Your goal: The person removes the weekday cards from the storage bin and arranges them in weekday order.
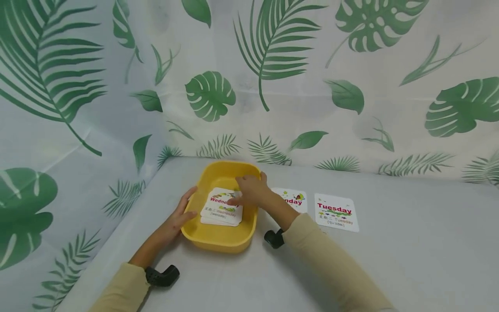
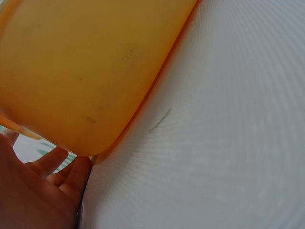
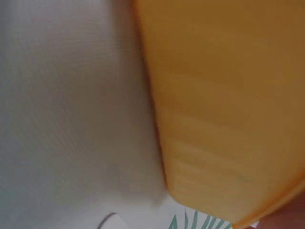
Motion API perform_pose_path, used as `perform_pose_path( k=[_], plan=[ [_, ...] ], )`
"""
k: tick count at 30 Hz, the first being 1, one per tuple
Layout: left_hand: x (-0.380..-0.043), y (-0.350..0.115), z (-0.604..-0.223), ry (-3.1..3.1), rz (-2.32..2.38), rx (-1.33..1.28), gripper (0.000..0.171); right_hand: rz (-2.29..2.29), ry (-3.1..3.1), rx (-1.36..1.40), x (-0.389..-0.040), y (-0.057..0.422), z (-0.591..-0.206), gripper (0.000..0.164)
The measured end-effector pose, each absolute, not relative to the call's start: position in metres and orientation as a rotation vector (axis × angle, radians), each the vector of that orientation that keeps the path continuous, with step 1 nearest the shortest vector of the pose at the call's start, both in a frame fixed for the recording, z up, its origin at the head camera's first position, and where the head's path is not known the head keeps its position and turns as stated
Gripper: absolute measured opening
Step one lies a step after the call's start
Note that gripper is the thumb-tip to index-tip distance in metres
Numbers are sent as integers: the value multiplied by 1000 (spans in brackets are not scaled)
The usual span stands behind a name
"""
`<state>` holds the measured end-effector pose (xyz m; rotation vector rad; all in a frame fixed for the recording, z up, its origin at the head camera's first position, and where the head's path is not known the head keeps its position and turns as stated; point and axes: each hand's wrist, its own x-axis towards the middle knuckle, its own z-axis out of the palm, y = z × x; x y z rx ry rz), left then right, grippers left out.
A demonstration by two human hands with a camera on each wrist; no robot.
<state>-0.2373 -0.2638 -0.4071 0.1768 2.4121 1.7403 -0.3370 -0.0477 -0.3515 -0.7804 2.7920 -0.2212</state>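
A yellow plastic basin (image 1: 218, 239) sits on the pale tabletop, with a small stack of cards inside. The top card (image 1: 220, 210) reads "Wednesday". My left hand (image 1: 174, 223) holds the basin's left rim, thumb over the edge and fingers along the outer wall. In the left wrist view, those fingers (image 2: 71, 179) meet the basin's wall (image 2: 95, 76). Reaching over the right rim is my right hand (image 1: 255, 190), fingers spread, its thumb overlapping the right edge of the Wednesday card. The right wrist view is mostly filled by the basin's side (image 3: 224, 105).
Right of the basin lies a card ending in "nday" (image 1: 294, 201), partly hidden by the right forearm. Beside it is a "Tuesday" card (image 1: 337, 212). A leaf-patterned cloth (image 1: 296, 99) hangs behind and at left. Each wrist carries a dark device (image 1: 163, 276).
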Motion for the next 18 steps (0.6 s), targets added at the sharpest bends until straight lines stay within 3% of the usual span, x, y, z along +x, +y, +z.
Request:
perform_pose_path(
  k=[10,18],
  plan=[
    [-238,-265,-407,2468,1699,179,64,229,2824,-787,-342,-59,-363,92],
    [-239,-265,-410,2475,1704,222,63,391,2786,-759,-341,-60,-364,87]
  ],
)
